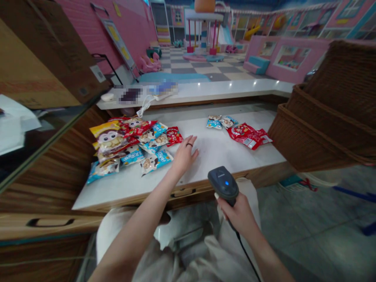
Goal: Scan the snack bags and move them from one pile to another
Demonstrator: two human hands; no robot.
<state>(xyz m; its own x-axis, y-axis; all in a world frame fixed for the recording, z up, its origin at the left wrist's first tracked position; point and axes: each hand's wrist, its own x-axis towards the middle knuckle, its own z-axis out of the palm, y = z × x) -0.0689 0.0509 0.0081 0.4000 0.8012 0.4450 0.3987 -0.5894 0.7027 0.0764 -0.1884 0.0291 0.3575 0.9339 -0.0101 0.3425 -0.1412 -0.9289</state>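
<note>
No wording can be read with certainty. The barcode scanner (223, 183) has a short pale word on its top, too small to make out. The snack packets (117, 145) carry printed lettering, but it is too small and blurred to read. The white label on the cardboard box (98, 73) and the yellow sign (117, 39) by the pink wall are also illegible.
</note>
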